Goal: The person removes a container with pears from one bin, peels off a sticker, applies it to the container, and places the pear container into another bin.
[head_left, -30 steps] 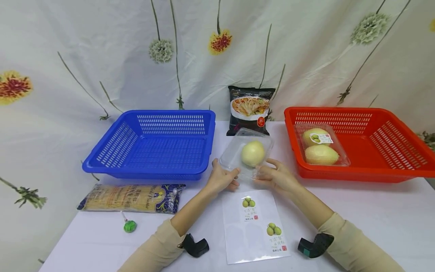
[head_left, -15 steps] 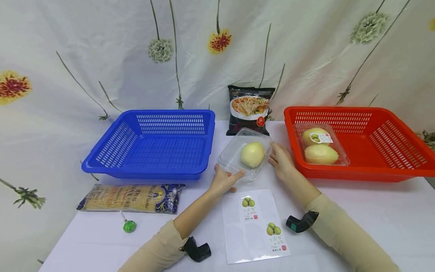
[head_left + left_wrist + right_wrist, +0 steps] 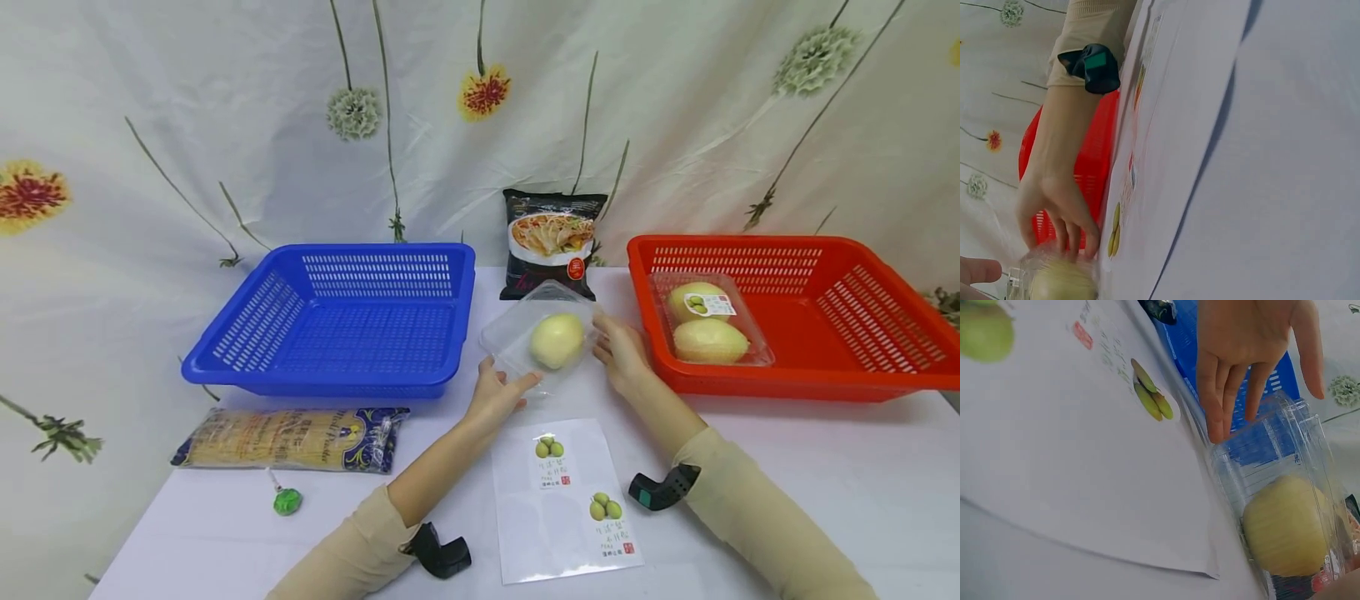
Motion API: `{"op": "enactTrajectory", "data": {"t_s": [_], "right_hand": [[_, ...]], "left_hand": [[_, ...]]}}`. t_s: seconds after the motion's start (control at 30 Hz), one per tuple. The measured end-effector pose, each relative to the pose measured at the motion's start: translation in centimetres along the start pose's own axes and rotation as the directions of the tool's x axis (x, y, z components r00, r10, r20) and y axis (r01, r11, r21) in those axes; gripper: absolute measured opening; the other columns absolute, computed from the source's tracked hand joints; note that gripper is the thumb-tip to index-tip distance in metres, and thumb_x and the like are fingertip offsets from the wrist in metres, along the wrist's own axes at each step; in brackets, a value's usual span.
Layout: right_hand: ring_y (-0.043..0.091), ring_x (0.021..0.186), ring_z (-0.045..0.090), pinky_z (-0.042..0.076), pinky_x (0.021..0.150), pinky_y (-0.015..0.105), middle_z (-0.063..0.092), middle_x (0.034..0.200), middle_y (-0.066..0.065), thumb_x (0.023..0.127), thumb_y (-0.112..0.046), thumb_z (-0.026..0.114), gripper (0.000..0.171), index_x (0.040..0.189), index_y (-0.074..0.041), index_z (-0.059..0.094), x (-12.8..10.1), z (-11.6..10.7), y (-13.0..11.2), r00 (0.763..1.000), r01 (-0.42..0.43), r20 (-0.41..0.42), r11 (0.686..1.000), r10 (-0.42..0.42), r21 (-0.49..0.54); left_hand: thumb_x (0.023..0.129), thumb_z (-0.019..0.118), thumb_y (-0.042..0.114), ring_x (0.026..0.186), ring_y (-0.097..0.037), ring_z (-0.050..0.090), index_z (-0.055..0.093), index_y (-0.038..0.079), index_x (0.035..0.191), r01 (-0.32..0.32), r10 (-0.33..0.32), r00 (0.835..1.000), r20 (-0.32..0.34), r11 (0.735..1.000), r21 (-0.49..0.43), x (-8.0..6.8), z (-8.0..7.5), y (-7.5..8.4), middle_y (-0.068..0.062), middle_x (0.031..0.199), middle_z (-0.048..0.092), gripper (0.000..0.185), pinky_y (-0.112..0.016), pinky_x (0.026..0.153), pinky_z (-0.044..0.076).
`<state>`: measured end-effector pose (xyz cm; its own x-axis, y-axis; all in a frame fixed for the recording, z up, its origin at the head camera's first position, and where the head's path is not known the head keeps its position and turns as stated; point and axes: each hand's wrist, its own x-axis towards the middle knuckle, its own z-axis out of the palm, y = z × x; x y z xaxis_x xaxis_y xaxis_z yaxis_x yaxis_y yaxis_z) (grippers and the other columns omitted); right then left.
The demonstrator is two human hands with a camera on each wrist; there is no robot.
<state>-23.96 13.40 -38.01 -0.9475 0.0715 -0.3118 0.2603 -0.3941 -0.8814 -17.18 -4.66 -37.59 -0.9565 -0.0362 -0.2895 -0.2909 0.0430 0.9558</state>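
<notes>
- Two hands meet at a clear plastic clamshell box (image 3: 542, 337) lying on a white table (image 3: 787, 467), between a blue basket (image 3: 337, 321) and a red basket (image 3: 795, 317).
- One pale yellow pear (image 3: 557, 340) sits inside the box, toward its right half.
- The left hand (image 3: 498, 392) is at the box's near left corner, with fingers stretched out and fingertips against the clear plastic, thumb spread to the side; the right wrist view shows these fingers straight, not curled round anything.
- The right hand (image 3: 621, 350) is at the box's right edge, just beside the pear, fingers lightly bent with the tips touching the plastic; no firm grip shows.
- The box therefore lies between the two hands, ahead of the left one and to the left of the right one.
- A white sheet of pear stickers (image 3: 564, 492) lies flat on the table just nearer the person than the box, between the forearms.
- The red basket holds a second clear tray of two pears (image 3: 708, 329), sealed with a label.
- A dark noodle packet (image 3: 551, 242) stands upright behind the box, against a flowered curtain (image 3: 225, 125).
- A long bag of pasta (image 3: 288, 437) lies in front of the blue basket, with a green lollipop (image 3: 287, 498) just nearer than it.
- Both arms wear beige sleeves with a dark wrist device on each.
</notes>
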Motion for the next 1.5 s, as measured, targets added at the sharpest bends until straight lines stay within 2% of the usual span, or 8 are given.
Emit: {"op": "enactTrajectory", "data": {"t_s": [0.13, 0.3, 0.57, 0.97, 1.13, 1.3, 1.4, 1.5], "right_hand": [[0.031, 0.138, 0.017, 0.022, 0.114, 0.035, 0.012, 0.152, 0.018, 0.097, -0.017, 0.044, 0.06, 0.145, 0.006, 0.016, -1.2, -0.3, 0.4, 1.0, 0.006, 0.01, 1.0, -0.006, 0.005], [0.028, 0.127, 0.028, 0.031, 0.11, 0.036, 0.024, 0.14, 0.016, 0.096, -0.017, 0.046, 0.056, 0.14, 0.008, 0.022, -2.9, -0.4, 0.9, 0.999, 0.021, -0.046, 0.999, -0.023, -0.042], [0.021, 0.103, 0.038, 0.04, 0.096, 0.034, 0.035, 0.108, 0.005, 0.093, -0.018, 0.054, 0.021, 0.103, -0.007, 0.04, -4.6, -0.5, 1.4, 0.996, -0.005, -0.09, 0.997, -0.002, -0.082], [0.019, 0.101, 0.041, 0.041, 0.097, 0.032, 0.037, 0.107, 0.006, 0.093, -0.022, 0.055, 0.03, 0.112, -0.004, 0.041, -4.9, -1.3, 1.5, 0.999, -0.018, -0.051, 0.99, 0.011, -0.137], [0.018, 0.099, 0.042, 0.046, 0.087, 0.025, 0.039, 0.109, 0.006, 0.093, -0.024, 0.056, 0.037, 0.118, -0.002, 0.039, -4.9, -1.8, 1.6, 0.999, -0.024, -0.048, 0.986, 0.016, -0.165], [0.014, 0.087, 0.047, 0.049, 0.075, 0.02, 0.042, 0.099, 0.003, 0.093, -0.024, 0.058, 0.027, 0.107, -0.01, 0.04, -5.6, -2.5, 1.4, 0.999, -0.038, -0.044, 0.978, 0.03, -0.205], [0.013, 0.082, 0.049, 0.049, 0.071, 0.022, 0.043, 0.094, 0.002, 0.093, -0.025, 0.057, 0.026, 0.105, -0.009, 0.04, -6.2, -3.0, 1.3, 0.999, -0.046, -0.008, 0.967, 0.046, -0.25], [0.014, 0.083, 0.051, 0.05, 0.07, 0.023, 0.046, 0.1, 0.005, 0.094, -0.023, 0.056, 0.033, 0.114, -0.002, 0.041, -6.9, -3.3, 1.3, 0.998, -0.04, 0.037, 0.945, 0.055, -0.325]], "left_hand": [[0.082, 0.07, 0.019, 0.124, -0.038, 0.042, 0.015, -0.002, 0.147, -0.043, 0.044, 0.999, -0.015, 0.999, 0.024, 0.5, -0.2, 0.1, -0.027, 0.144, 0.029, 0.087, -0.044, 0.098, 0.044], [0.081, 0.071, 0.022, 0.136, -0.037, 0.028, 0.022, -0.005, 0.145, -0.086, 0.09, 0.995, -0.048, 0.993, 0.077, 1.2, -0.4, 0.2, -0.026, 0.147, 0.028, 0.085, -0.045, 0.111, 0.028], [0.082, 0.069, 0.016, 0.139, -0.036, 0.023, 0.023, -0.009, 0.143, -0.141, 0.147, 0.985, -0.085, 0.987, 0.077, 1.9, -0.5, 0.1, -0.026, 0.149, 0.026, 0.081, -0.041, 0.114, 0.018], [0.083, 0.069, 0.018, 0.137, -0.036, 0.027, 0.015, -0.001, 0.148, -0.136, 0.137, 0.991, 0.008, 0.973, 0.187, 2.5, -1.3, -0.4, -0.024, 0.15, 0.025, 0.087, -0.042, 0.114, 0.02], [0.082, 0.071, 0.014, 0.131, -0.037, 0.037, 0.019, -0.002, 0.146, -0.099, 0.096, 0.995, 0.023, 0.979, 0.181, 2.3, -1.9, -0.6, -0.027, 0.143, 0.034, 0.084, -0.044, 0.106, 0.036], [0.079, 0.073, 0.012, 0.09, -0.024, 0.056, 0.041, -0.005, 0.123, -0.076, 0.075, 0.997, 0.013, 0.974, 0.213, 1.6, -2.6, -1.1, -0.019, 0.111, 0.054, 0.057, -0.028, 0.067, 0.053], [0.076, 0.076, 0.014, 0.073, -0.015, 0.051, 0.051, -0.004, 0.109, -0.124, 0.092, 0.99, 0.109, 0.931, 0.344, 0.9, -3.2, -1.1, -0.011, 0.093, 0.057, 0.045, -0.024, 0.059, 0.048], [0.074, 0.077, 0.016, 0.074, -0.016, 0.055, 0.057, -0.003, 0.102, -0.299, 0.153, 0.939, 0.309, 0.807, 0.509, 0.2, -3.6, -0.8, -0.009, 0.088, 0.061, 0.039, -0.026, 0.065, 0.048]]}}
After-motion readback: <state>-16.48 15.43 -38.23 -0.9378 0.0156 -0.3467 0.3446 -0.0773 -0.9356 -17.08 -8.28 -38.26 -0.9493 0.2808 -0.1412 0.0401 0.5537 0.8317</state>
